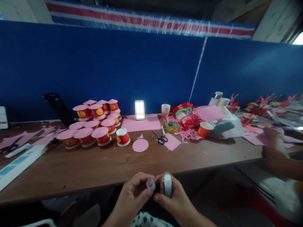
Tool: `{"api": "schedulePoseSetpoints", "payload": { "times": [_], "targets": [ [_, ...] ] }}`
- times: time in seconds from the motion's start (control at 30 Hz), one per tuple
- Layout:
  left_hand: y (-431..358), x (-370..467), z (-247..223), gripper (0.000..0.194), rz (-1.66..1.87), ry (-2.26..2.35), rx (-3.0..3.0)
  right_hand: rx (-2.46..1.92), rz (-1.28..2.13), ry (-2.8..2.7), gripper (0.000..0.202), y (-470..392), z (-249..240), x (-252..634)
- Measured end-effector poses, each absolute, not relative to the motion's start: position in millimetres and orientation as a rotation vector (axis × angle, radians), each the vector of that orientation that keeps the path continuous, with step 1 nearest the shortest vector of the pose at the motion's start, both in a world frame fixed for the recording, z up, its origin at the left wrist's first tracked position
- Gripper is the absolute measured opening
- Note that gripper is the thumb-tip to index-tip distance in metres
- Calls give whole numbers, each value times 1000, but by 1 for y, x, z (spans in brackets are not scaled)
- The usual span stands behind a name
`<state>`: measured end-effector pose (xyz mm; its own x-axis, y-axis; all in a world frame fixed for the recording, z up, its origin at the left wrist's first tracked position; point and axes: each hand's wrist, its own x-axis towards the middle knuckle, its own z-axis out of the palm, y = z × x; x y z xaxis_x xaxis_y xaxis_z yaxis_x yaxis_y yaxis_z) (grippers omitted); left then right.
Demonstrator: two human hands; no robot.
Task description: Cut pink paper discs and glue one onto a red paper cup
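Note:
Between the thumb and fingers of my left hand (134, 192) is a small translucent cap (151, 184), its hollow end facing up. My right hand (174, 197) is closed around a white glue stick (167, 185) held upright with its white tip bare. Both hands are close together just off the table's front edge. Beyond them on the table lie a pink paper circle (140, 145) and an upside-down red paper cup (123, 137) with a white top. Black-handled scissors (161, 138) rest by a square of pink paper (172, 142).
Stacked red cups with pink paper discs (85, 134) stand at the left. A phone (139, 110) leans at the back on a pink sheet (151, 123). Green tape (172, 126), paper shreds and a red packet (184, 115) lie right. Another person's hand (272, 138) works far right.

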<state>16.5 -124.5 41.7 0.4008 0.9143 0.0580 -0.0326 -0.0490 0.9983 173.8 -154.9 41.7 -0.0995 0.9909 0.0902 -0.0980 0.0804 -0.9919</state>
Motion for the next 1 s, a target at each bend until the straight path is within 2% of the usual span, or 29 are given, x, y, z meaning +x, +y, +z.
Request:
{"api": "schedulePoseSetpoints", "payload": {
  "times": [0.27,0.57,0.67,0.77,1.0],
  "targets": [
    [-130,21,39,22,910,884,1366,-908,1281,-1073,30,-155,28,169],
    [-123,23,32,22,893,889,1314,-957,1173,-1161,22,-150,17,169],
    [-124,25,28,33,937,859,1267,-989,1107,-1239,14,-147,23,174],
    [-126,24,19,49,983,893,1242,-1109,988,-1312,11,-128,33,192],
    [-125,12,1,42,931,1046,1280,-1486,428,-1703,15,-36,35,274]
  ]
}}
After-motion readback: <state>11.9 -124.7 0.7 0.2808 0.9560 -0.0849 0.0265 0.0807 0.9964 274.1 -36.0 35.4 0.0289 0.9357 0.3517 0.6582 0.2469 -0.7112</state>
